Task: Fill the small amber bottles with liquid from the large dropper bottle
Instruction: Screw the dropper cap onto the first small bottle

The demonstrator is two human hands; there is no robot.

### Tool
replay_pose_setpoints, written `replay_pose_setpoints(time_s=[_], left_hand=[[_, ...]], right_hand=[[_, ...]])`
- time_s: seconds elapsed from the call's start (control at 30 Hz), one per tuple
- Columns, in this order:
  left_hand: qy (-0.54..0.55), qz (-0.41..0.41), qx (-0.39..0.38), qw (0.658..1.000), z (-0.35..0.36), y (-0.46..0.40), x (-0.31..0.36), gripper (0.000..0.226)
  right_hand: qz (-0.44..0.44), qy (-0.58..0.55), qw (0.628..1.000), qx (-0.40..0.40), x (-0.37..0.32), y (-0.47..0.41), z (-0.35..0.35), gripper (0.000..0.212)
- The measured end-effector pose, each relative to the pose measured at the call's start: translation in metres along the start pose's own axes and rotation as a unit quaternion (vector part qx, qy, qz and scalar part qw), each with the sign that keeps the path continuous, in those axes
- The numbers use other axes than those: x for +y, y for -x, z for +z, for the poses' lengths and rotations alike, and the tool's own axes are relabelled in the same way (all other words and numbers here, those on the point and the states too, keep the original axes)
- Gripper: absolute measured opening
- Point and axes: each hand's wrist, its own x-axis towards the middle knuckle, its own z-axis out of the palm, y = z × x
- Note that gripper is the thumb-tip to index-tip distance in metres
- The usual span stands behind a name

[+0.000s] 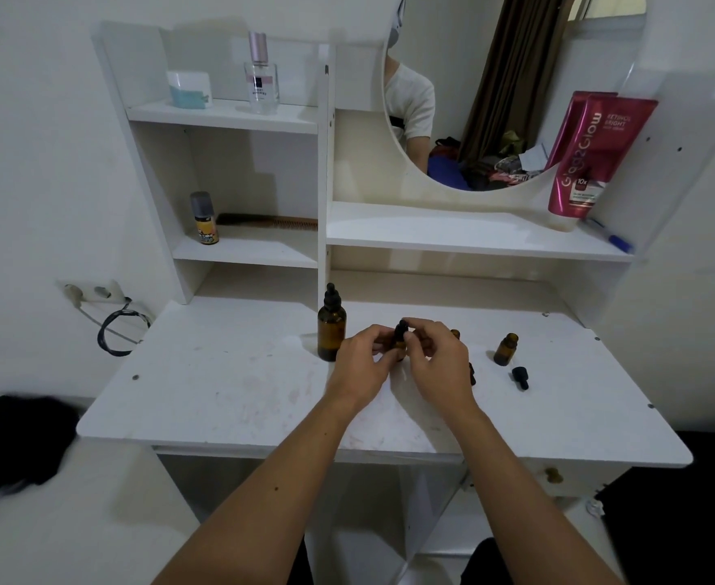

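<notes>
Nearest to us, our two forearms reach over the front edge of the white desk [229,390] and meet at its middle. Between them we hold one small amber bottle [398,346] upright, its long axis vertical. Our left hand [364,365] curls round the body from the left, and our right hand [435,361] has a narrow grip, fingertips pinched on the black dropper cap [401,329] on top. We judge that the coming move is a twist about that vertical axis, so the right hand works above while the left steadies below; whether the cap is going on or coming off we cannot tell.

Just right of the right hand a loose black cap [472,373] peeks out, and behind the knuckles a second small bottle [455,334] shows only its neck. Further right stands a third small bottle [506,350], open, with its black cap [520,377] lying on the desk just in front.

Just left of the left hand stands the large dropper bottle [331,327], upright and capped. It is close enough that a wide elbow swing could knock it; the left hand is nearer to it.

Beyond, the shelves carry a comb [271,222] and a pink tube [587,162].
</notes>
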Motion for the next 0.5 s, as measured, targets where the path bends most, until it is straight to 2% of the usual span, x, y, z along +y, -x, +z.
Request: replay_pose_setpoints(time_s=[0.17, 0.23, 0.33, 0.5], left_hand=[[-0.001, 0.002, 0.0, 1.0, -0.0011, 0.0001, -0.001, 0.027], [-0.003, 0.004, -0.001, 1.0, -0.0009, 0.0002, -0.0007, 0.028], [-0.011, -0.005, -0.001, 1.0, -0.0001, -0.0003, -0.0001, 0.029], [0.0, -0.004, 0.0, 1.0, -0.0005, -0.0002, -0.0002, 0.027]], right_hand=[[0.03, -0.033, 0.998, 0.032, -0.0036, 0.0008, 0.0003, 0.012], [0.009, -0.017, 0.999, 0.051, -0.0033, 0.0015, 0.0017, 0.015], [-0.043, 0.003, 0.999, 0.033, -0.0008, 0.0005, 0.0046, 0.027], [-0.026, -0.018, 0.999, 0.015, 0.0012, -0.0037, 0.0051, 0.025]])
